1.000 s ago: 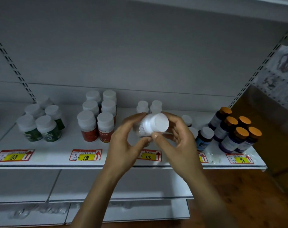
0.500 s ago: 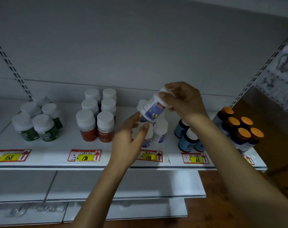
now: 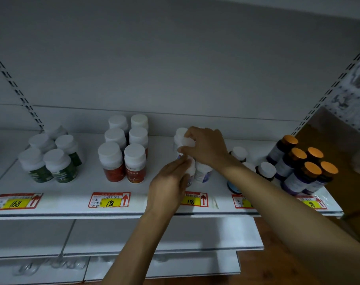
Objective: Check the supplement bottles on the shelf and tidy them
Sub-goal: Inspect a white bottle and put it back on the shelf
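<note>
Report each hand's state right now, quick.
Left hand: open, fingers resting against the front bottle.
Right hand: closed, gripping the rear white-capped bottle by its cap.

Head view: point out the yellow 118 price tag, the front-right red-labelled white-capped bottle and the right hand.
The yellow 118 price tag (image 3: 190, 201), head view, on the handwritten number.
The front-right red-labelled white-capped bottle (image 3: 135, 155), head view, on its cap.
The right hand (image 3: 206, 147), head view, on the back of the hand.
</note>
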The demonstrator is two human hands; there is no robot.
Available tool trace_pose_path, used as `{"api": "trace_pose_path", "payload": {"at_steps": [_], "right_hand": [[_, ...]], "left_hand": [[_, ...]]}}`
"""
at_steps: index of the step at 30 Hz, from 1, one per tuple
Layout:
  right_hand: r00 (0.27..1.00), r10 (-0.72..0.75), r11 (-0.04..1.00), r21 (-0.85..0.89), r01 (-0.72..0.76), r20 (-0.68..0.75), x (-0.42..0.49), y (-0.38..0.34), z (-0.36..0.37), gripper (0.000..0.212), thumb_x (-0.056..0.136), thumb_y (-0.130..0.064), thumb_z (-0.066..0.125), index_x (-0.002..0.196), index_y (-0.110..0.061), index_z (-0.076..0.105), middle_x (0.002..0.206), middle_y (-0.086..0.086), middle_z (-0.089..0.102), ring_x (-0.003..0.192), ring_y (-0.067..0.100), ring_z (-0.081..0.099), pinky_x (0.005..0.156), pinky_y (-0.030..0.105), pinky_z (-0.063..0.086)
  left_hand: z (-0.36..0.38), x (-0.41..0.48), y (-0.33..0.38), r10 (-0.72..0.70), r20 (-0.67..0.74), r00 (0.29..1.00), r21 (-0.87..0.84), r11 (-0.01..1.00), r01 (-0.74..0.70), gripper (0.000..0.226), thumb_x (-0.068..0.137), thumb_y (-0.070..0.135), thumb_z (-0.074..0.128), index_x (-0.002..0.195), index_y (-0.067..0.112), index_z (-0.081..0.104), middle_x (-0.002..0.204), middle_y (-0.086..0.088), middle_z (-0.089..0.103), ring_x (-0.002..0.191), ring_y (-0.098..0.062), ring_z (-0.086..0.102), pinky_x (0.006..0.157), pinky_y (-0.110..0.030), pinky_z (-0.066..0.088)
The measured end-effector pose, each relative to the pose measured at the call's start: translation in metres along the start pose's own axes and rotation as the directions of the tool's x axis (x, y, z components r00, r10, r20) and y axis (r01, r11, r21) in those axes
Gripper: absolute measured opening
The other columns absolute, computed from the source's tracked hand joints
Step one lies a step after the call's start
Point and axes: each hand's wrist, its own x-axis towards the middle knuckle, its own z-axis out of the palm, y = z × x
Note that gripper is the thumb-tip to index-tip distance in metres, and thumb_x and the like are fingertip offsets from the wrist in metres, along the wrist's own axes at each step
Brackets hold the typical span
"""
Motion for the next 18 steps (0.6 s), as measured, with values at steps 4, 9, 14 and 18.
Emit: {"api": "trace_pose_path", "payload": {"at_steps": [4,9,14,18], "right_hand": [[1.000,0.001,0.996,-0.088,0.001,0.031,0.010,-0.003,0.001,0.047,0.083,-0.053,0.066,0.117,-0.021,0.065,0.114,0.004,0.065,0.109,0.023,0.057,0.090,0.034,0.033],[0.993,0.057,0.997,-0.046,-0.062,-0.100,0.002,0.012,-0.004,0.032,0.088,-0.036,0.063,0.112,-0.016,0.062,0.109,0.008,0.060,0.104,0.027,0.054,0.083,0.034,0.035],[0.983,0.181,0.981,-0.074,-0.180,0.010,-0.005,0.023,0.000,0.041,0.088,-0.039,0.063,0.121,-0.016,0.053,0.118,0.008,0.055,0.106,0.027,0.056,0.085,0.036,0.041],[0.979,0.202,0.977,0.074,-0.200,-0.029,-0.010,0.020,0.000,0.034,0.087,-0.031,0.065,0.115,-0.014,0.054,0.114,0.009,0.058,0.099,0.024,0.056,0.071,0.030,0.040]], "left_hand": [[0.002,0.004,-0.002,0.015,0.015,1.000,0.007,1.000,-0.015,0.045,0.083,0.025,0.046,0.118,0.009,0.067,0.122,-0.012,0.066,0.101,-0.028,0.068,0.079,-0.032,0.058],[0.003,0.004,-0.002,0.024,-0.019,1.000,-0.001,1.000,-0.024,0.040,0.083,0.024,0.047,0.114,0.009,0.068,0.124,-0.013,0.061,0.086,-0.027,0.068,0.059,-0.029,0.058],[0.005,0.005,-0.002,0.031,-0.038,0.999,-0.003,1.000,-0.031,0.036,0.084,0.017,0.050,0.114,0.009,0.068,0.125,-0.013,0.061,0.092,-0.027,0.068,0.067,-0.027,0.058],[0.005,0.006,-0.002,0.009,-0.047,0.999,-0.021,1.000,-0.010,0.037,0.079,0.009,0.061,0.116,0.008,0.067,0.129,-0.013,0.059,0.099,-0.029,0.067,0.078,-0.025,0.053]]}}
